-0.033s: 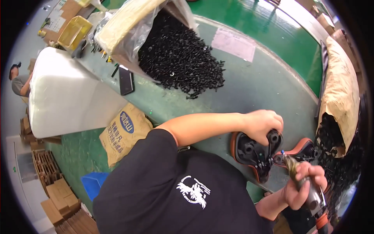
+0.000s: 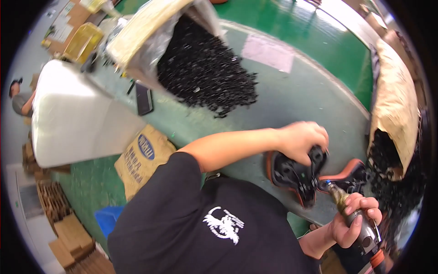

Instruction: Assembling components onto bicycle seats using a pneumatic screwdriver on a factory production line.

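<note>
Left hand presses down on a black plastic part with an orange rim, the fingers curled over its upper edge, so the hand is grasping this part and keeps it on the grey worktable. Right hand is clenched around a handheld power screwdriver, and the metal tip of the tool touches the black part near its lower right side. A second black and orange part lies just beside the first one, to the right.

At the right edge of the table a brown paper sack lies open, with small black pieces spilling out of it. At the far side another sack has poured a big pile of black pieces on the table. A dark flat phone lies near this pile. On the green floor to the left there is a printed brown bag and a large white block.
</note>
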Demonstrator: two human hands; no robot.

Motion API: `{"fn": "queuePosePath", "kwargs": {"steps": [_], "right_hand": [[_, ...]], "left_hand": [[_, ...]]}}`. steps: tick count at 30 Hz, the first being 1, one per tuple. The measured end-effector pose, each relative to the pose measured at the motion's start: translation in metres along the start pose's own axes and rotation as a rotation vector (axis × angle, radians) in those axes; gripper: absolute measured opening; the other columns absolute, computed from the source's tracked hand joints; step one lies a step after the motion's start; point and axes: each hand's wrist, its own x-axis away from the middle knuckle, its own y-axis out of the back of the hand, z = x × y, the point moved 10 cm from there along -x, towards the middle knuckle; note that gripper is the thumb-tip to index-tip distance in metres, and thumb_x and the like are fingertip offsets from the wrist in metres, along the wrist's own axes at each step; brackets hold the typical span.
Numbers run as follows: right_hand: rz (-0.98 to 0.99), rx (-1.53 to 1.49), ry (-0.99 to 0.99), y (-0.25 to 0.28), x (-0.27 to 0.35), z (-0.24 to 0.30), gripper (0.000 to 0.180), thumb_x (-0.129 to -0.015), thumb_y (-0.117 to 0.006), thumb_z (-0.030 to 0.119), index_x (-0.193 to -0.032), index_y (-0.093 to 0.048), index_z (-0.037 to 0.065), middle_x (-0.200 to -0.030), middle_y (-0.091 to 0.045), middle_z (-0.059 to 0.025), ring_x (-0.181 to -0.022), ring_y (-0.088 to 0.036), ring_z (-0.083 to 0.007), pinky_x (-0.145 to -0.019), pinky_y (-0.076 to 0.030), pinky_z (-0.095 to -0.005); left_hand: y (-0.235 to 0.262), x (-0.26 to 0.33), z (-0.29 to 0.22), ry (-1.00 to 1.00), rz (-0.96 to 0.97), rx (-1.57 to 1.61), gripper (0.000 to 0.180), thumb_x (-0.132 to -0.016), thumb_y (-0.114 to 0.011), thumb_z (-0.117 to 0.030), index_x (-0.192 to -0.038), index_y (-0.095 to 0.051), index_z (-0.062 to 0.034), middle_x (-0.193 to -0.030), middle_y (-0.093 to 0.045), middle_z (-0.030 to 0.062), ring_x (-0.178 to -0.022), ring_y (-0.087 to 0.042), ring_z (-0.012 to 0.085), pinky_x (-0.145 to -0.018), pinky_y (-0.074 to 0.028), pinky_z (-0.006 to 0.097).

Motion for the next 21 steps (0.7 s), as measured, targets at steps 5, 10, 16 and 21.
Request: {"fn": "queuePosePath", "kwargs": {"steps": [5,10,16,21], "right_hand": [[-0.304,-0.130,-0.292,0.058,0.030,-0.026,0.033,-0.090,-0.055,0.001,-0.123,-0.055,0.000,-0.113,-0.060,-0.0227,-0.071,-0.060,-0.0219,-0.072,-0.056,-0.0419],[-0.545,-0.124,-0.631,0.086,0.071,-0.067,0.027,-0.093,-0.058,-0.002,-0.120,-0.055,0.002,-0.121,-0.064,-0.0216,-0.070,-0.065,-0.0216,-0.069,-0.059,-0.0426],[-0.723,0.094,-0.761,0.136,0.132,-0.085,0.021,-0.092,-0.064,-0.002,-0.111,-0.057,0.002,-0.111,-0.064,-0.0160,-0.065,-0.065,-0.0208,-0.062,-0.058,-0.0377],[-0.538,0.121,-0.831,0.122,0.127,-0.105,0.023,-0.088,-0.064,-0.003,-0.110,-0.056,0.002,-0.124,-0.065,-0.0211,-0.062,-0.066,-0.0188,-0.060,-0.057,-0.0329]], "left_hand": [[0.177,-0.012,0.074,0.362,-0.362,-0.270,0.040,-0.068,-0.090,-0.017,-0.105,-0.081,-0.0069,-0.114,-0.077,0.0073,-0.106,-0.072,0.0222,-0.096,-0.058,0.036],[0.311,0.007,0.087,0.277,-1.151,-0.963,0.039,-0.082,-0.086,-0.027,-0.112,-0.079,-0.0030,-0.108,-0.075,0.0135,-0.094,-0.073,0.0297,-0.090,-0.058,0.041],[0.170,0.004,0.039,0.396,0.012,-0.589,0.012,-0.090,-0.077,-0.014,-0.097,-0.072,-0.0065,-0.093,-0.068,0.0131,-0.084,-0.069,0.0314,-0.077,-0.057,0.044],[0.152,0.111,0.045,0.754,0.250,-0.923,0.026,-0.089,-0.080,-0.021,-0.104,-0.065,-0.0064,-0.101,-0.070,0.0148,-0.096,-0.071,0.0387,-0.083,-0.058,0.050]]}}
